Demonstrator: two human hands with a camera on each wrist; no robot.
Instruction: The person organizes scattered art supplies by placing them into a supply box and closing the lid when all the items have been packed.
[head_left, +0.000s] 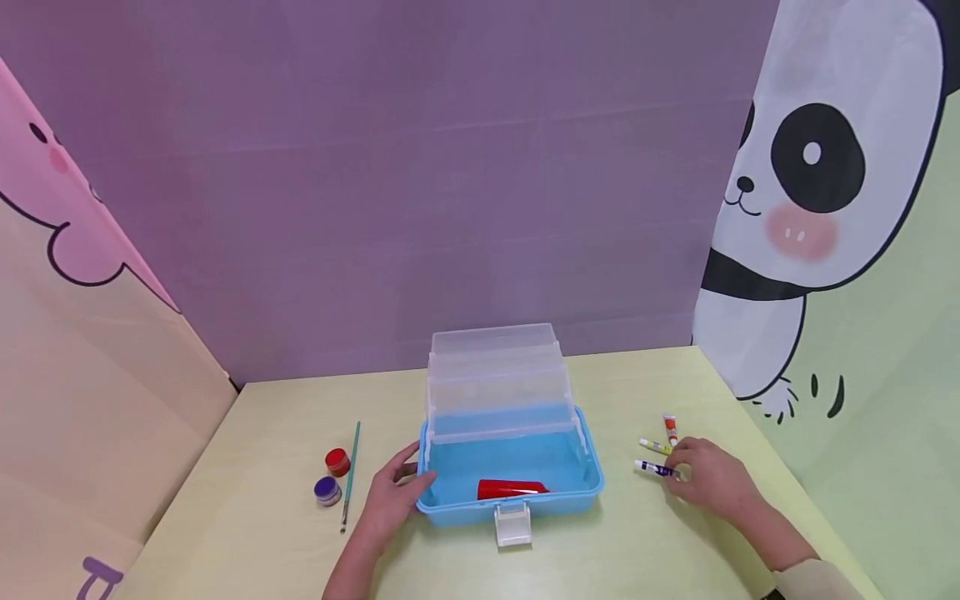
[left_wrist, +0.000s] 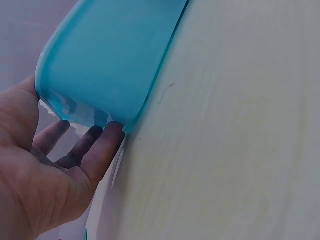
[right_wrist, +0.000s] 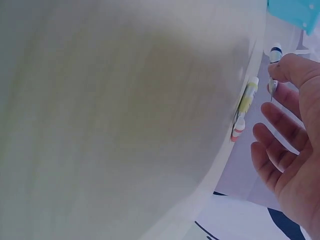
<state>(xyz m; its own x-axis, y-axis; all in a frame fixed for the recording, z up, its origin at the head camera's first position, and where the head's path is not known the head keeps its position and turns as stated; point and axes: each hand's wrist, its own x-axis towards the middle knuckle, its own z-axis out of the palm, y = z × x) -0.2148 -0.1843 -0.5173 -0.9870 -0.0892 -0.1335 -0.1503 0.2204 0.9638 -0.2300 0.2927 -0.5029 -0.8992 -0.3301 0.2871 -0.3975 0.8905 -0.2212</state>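
My left hand (head_left: 392, 498) grips the left side of a light blue plastic box (head_left: 585, 502), thumb over the rim and fingers against the outside wall, as the left wrist view also shows. The box's clear lid (head_left: 497, 379) stands raised at the back, and a white latch (head_left: 513, 527) hangs at the front. Inside lies a red, shiny thing (head_left: 510, 488) with a narrowed end. On the right, my right hand (head_left: 708, 479) pinches a white and dark blue paint tube (right_wrist: 275, 52) between thumb and index finger; the other fingers are loosely bent.
Beside the right hand lie a yellow paint tube (head_left: 655, 447) and an orange-red paint tube (head_left: 671, 428). Left of the box are a red-lidded jar (head_left: 337, 462), a purple-lidded jar (head_left: 327, 491) and a teal paintbrush (head_left: 352, 471). Printed cloth surrounds the pale table (head_left: 277, 417).
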